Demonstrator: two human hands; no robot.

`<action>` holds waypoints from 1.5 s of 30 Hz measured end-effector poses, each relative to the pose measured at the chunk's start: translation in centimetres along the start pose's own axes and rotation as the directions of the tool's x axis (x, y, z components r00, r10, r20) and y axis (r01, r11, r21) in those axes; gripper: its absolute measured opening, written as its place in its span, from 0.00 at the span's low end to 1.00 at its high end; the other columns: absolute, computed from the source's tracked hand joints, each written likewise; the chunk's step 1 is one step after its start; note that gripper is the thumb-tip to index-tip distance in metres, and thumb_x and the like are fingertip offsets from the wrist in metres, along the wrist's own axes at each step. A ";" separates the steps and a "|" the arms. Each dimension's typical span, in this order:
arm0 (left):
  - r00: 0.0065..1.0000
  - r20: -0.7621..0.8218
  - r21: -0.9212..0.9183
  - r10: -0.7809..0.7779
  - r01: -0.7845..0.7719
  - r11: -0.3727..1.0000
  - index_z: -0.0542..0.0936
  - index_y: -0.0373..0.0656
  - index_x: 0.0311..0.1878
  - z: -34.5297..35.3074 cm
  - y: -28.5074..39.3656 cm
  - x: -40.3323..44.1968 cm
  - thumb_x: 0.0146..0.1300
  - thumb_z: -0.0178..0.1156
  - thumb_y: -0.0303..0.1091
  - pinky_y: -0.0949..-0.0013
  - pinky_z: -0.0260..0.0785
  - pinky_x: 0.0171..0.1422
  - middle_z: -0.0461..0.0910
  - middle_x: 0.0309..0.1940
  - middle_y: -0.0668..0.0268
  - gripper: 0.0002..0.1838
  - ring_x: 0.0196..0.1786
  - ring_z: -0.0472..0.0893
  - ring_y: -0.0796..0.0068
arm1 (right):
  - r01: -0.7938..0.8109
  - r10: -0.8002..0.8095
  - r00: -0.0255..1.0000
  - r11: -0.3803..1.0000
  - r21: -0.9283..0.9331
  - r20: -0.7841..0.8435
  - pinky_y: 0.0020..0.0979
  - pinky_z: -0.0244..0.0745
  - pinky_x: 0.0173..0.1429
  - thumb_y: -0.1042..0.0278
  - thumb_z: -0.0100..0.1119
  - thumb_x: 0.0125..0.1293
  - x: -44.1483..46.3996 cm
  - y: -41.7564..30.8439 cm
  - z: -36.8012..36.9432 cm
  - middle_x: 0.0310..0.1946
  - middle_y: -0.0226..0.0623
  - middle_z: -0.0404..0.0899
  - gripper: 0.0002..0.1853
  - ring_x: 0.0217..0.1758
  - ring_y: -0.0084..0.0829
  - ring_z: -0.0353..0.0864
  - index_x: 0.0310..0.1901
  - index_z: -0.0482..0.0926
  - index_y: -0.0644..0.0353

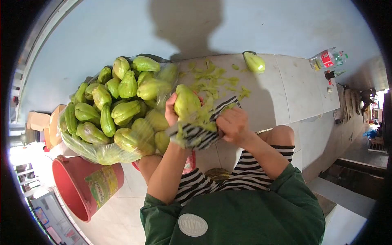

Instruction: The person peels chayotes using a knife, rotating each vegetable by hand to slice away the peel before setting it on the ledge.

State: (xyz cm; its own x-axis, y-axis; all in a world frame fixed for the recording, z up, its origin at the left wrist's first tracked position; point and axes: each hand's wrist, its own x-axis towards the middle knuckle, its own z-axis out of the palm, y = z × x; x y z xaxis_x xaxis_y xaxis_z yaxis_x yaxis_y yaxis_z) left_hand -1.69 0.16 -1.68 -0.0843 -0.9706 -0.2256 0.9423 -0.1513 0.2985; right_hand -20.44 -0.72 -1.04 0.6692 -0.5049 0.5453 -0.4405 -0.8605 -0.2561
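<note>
Evidently the work is some way along, judging by the green peelings (pixel 210 77) strewn over the tiled surface (pixel 261 90) near the wall. The left hand (pixel 171 109) is wrapped around a pale green fruit (pixel 187 101), thumb and fingers on either side, above the person's lap; how much of its skin is off cannot be told. Just beside it, the right hand (pixel 233 122) has its fingers curled in at the edge of a striped cloth or bag (pixel 204 139) with green scraps on it; whether they pinch that or something hidden is unclear. Much seems left: a large clear plastic bag (pixel 108 156) on the left is heaped with whole green fruits (pixel 128 85) that look unpeeled. One separate fruit (pixel 255 63) lies beyond the peelings by the wall, and whether it is finished cannot be made out.
</note>
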 end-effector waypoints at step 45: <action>0.994 -0.024 0.255 0.108 -0.098 0.962 0.69 0.36 0.65 0.6 0.9 -0.3 0.57 0.58 0.47 0.57 0.71 0.59 0.77 0.52 0.58 0.35 0.52 0.78 0.60 | -0.439 0.432 0.898 0.870 0.224 0.081 0.41 0.64 0.28 0.69 0.67 0.34 -0.4 1.9 0.2 0.18 0.42 0.68 0.17 0.24 0.48 0.72 0.23 0.67 0.60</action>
State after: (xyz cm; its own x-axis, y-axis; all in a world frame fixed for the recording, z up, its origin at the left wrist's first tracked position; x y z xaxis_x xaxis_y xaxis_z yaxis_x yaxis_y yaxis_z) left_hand -1.05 0.22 -0.77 0.0253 -0.9765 -0.2139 0.8322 -0.0980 0.5458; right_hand -21.40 -2.11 -1.94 0.4591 -0.8309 0.3144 -0.5429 -0.5426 -0.6410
